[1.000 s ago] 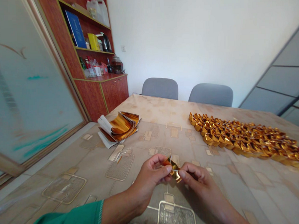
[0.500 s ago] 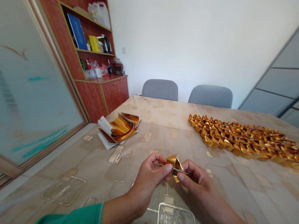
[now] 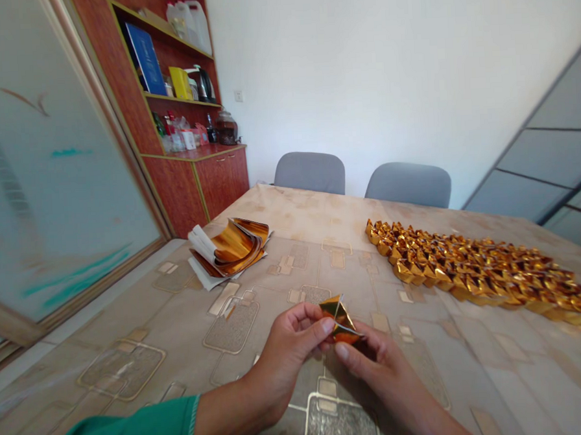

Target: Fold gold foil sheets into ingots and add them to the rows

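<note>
A small piece of folded gold foil paper point(image 3: 341, 315) is held above the table, with pointed corners and a raised triangular fold. My left hand point(image 3: 297, 340) pinches its left side between thumb and fingers. On the right side, my right hand point(image 3: 380, 359) has its fingers behind the paper and its thumb just below the front edge. The far fingers of both hands are partly hidden. To the right lies a large block of folded gold foil pieces point(image 3: 468, 270) set close together in rows. A curled stack of gold foil sheets point(image 3: 236, 246) rests at the left.
The table point(image 3: 280, 211) wears a patterned cover. Two grey chairs point(image 3: 310, 172) stand behind its far edge. A red-brown cabinet point(image 3: 196, 183) with bottles and a kettle is at the back left, beside a frosted glass door point(image 3: 64, 164).
The folded foil paper has turned and its lower part has opened out into a wider flap. My right thumb has moved left and down, off the paper's front.
</note>
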The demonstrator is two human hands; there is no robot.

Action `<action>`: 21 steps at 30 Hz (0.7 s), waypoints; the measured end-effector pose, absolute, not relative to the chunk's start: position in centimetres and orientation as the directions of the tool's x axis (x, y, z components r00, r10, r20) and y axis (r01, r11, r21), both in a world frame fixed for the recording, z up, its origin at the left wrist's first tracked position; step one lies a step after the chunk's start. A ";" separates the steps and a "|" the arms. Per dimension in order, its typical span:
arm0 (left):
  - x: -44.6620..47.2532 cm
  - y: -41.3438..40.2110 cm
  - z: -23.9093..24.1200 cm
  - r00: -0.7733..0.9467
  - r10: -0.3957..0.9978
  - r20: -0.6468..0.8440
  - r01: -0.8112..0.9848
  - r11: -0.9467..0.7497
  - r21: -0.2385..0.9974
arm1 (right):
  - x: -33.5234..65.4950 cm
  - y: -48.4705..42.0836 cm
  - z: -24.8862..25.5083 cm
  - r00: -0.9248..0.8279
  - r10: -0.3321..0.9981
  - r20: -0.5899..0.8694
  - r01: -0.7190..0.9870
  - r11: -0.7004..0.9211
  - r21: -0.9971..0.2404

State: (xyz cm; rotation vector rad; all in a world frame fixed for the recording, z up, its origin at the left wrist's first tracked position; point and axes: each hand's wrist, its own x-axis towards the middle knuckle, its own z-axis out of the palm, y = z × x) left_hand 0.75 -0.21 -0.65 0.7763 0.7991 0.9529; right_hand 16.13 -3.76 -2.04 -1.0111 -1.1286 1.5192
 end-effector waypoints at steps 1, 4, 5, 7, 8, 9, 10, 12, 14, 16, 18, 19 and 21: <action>0.7 -0.2 -0.7 0.361 0.901 -0.243 -0.393 0.383 0.836 | 16.1 -3.7 -2.1 -0.201 0.978 -0.058 -0.195 -0.098 -0.976; 0.8 -0.2 -0.9 0.387 0.879 -0.279 -0.409 0.435 0.802 | 16.1 -3.7 -2.4 -0.175 0.984 0.004 -0.127 -0.018 -0.992; 0.8 -0.2 -1.0 0.395 0.872 -0.289 -0.412 0.449 0.793 | 16.2 -3.7 -2.4 -0.171 0.985 0.013 -0.109 -0.006 -0.994; 0.8 -0.1 -1.1 0.401 0.865 -0.301 -0.413 0.464 0.784 | 16.2 -3.7 -2.4 -0.183 0.983 0.006 -0.116 -0.016 -0.993; 0.8 -0.1 -1.1 0.398 0.867 -0.301 -0.412 0.462 0.785 | 16.3 -3.8 -2.3 -0.202 0.979 -0.010 -0.140 -0.039 -0.989; 0.8 -0.1 -1.0 0.388 0.872 -0.300 -0.410 0.455 0.791 | 16.4 -3.8 -2.1 -0.218 0.976 -0.028 -0.175 -0.067 -0.982; 0.8 0.0 -0.9 0.375 0.878 -0.299 -0.405 0.445 0.799 | 16.5 -3.8 -2.0 -0.226 0.973 -0.047 -0.212 -0.096 -0.973; 0.7 -0.1 -0.6 0.352 0.886 -0.301 -0.388 0.430 0.815 | 16.7 -3.7 -1.7 -0.208 0.975 -0.075 -0.258 -0.129 -0.957; 0.7 -0.2 -0.2 0.360 0.881 -0.307 -0.370 0.436 0.820 | 16.9 -3.5 -1.4 -0.166 0.983 -0.081 -0.252 -0.122 -0.960; 0.7 -0.3 0.0 0.390 0.869 -0.304 -0.367 0.450 0.815 | 16.9 -3.3 -1.2 -0.149 0.985 -0.083 -0.229 -0.116 -0.966; 0.7 -0.4 0.2 0.417 0.861 -0.291 -0.375 0.454 0.808 | 16.9 -3.1 -1.1 -0.153 0.983 -0.101 -0.236 -0.135 -0.962; 0.7 -0.4 0.2 0.427 0.859 -0.282 -0.381 0.454 0.806 | 16.9 -3.0 -1.1 -0.153 0.982 -0.112 -0.251 -0.149 -0.957; 0.7 -0.4 0.2 0.441 0.857 -0.266 -0.390 0.450 0.803 | 16.9 -3.0 -1.0 -0.158 0.979 -0.129 -0.273 -0.169 -0.947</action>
